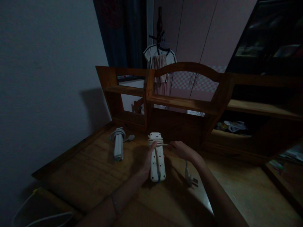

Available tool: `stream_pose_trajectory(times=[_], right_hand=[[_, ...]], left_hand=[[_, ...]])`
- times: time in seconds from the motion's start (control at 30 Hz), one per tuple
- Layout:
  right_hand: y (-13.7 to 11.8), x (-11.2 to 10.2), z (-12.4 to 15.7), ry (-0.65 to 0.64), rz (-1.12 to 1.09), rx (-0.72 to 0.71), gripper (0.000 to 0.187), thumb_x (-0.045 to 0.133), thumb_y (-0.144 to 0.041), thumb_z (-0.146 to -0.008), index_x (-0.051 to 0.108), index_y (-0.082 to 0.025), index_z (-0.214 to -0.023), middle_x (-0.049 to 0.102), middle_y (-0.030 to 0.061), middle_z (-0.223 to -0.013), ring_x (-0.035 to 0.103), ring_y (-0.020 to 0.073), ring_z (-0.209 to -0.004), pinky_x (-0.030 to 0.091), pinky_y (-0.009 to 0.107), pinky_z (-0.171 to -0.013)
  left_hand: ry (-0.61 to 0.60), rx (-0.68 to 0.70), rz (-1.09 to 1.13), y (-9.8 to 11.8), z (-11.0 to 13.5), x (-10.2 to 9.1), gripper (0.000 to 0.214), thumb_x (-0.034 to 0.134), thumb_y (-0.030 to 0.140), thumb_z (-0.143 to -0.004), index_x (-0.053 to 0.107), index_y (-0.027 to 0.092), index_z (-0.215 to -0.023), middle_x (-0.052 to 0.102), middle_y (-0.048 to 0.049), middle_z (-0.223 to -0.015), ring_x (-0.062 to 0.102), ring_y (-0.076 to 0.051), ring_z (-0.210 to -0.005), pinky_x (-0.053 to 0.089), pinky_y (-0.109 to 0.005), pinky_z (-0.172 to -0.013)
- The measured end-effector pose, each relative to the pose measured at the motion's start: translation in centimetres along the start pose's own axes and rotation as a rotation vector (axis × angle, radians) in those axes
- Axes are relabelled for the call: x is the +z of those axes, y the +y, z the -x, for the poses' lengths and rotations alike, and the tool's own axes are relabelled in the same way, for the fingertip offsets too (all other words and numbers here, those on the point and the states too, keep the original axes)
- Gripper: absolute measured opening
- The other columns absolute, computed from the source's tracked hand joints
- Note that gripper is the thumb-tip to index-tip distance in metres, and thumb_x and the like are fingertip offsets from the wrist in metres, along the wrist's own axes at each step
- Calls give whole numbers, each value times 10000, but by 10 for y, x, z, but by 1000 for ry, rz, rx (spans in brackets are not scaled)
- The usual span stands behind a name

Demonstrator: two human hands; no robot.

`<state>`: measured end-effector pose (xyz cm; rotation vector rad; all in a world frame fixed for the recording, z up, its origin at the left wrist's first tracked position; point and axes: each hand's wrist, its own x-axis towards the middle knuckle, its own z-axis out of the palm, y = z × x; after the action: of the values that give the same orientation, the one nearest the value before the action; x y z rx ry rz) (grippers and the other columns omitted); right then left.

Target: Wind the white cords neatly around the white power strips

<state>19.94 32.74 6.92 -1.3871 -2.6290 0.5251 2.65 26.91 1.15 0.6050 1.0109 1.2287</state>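
A white power strip [154, 167] is held over the wooden desk, its screwed underside facing me. Several turns of its white cord [159, 142] wrap around the far end. My left hand [148, 160] grips the strip along its left side, thumb pressed near the coils. To the right, my right hand [181, 149] is closed on the cord, which runs taut from the coils. Below that hand hangs the cord's end with a three-pin plug [190, 179]. A second power strip [118, 146], its cord wound around its far end, lies on the desk to the left.
The wooden desk [90, 160] carries a shelf unit [182, 102] along its back. A plastic bag [236, 126] sits in the right shelf. On the left rises a wall [59, 94]. A white cable [49, 217] shows at the lower left. Clothes [159, 63] hang behind the shelves.
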Motion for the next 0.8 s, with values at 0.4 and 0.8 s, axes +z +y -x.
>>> stream_pose_trajectory(times=[0.4, 0.8], right_hand=[[-11, -40, 33, 83, 8, 103, 286, 462, -325, -942, 657, -139, -846, 686, 109, -832, 641, 173, -717, 345, 234, -573], [-67, -47, 55, 143, 451, 122, 199, 412, -96, -936, 600, -135, -989, 667, 114, -856, 671, 214, -810, 444, 264, -661]], left_hand=[[-21, 74, 212, 8, 7, 3, 468, 625, 569, -748, 672, 106, -799, 671, -49, -647, 606, -141, -511, 471, -238, -490], [167, 303, -161, 9, 19, 9, 406, 709, 516, -701, 664, 134, -828, 675, -31, -674, 633, -172, -639, 446, -233, -574]])
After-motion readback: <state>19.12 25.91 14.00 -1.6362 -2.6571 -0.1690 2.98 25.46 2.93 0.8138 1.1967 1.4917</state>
